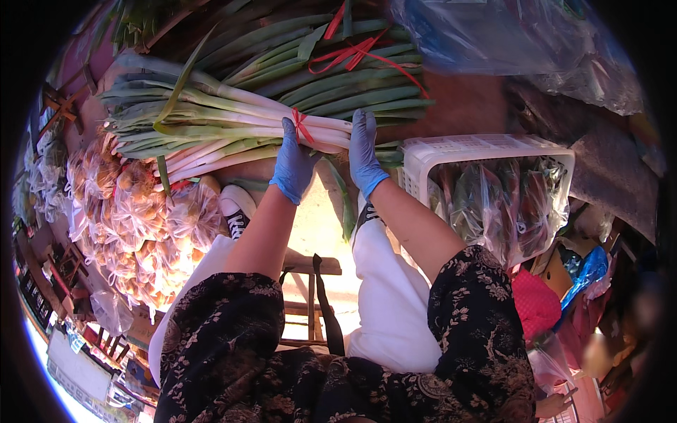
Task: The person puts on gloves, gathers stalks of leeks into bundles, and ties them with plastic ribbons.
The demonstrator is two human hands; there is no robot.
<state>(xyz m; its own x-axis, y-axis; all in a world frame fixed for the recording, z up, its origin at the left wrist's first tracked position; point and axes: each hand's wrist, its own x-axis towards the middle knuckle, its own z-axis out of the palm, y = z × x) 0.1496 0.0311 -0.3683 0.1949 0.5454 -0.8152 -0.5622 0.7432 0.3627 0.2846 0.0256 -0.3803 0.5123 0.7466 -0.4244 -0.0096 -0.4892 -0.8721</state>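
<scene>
A bundle of leeks or large green onions (254,111), white stalks to the right and green leaves to the left, is held in front of me. A red plastic tie (300,127) binds it near the white end. My left hand (294,165), in a blue glove, grips the underside right by the tie. My right hand (365,153), gloved in blue too, holds the cut white end, fingers upright against it. Loose white stalks (211,158) show below the bundle. Behind it lies a heap of green leaves (354,100) with red ribbon strips (351,55) on top.
Clear bags of brownish onions or similar produce (143,211) pile up at left. On the right a white plastic crate (486,143) holds bagged goods. Plastic sheeting (502,37) covers the far right. A wooden stool (312,267) stands between my legs. Another person's hand (552,406) shows lower right.
</scene>
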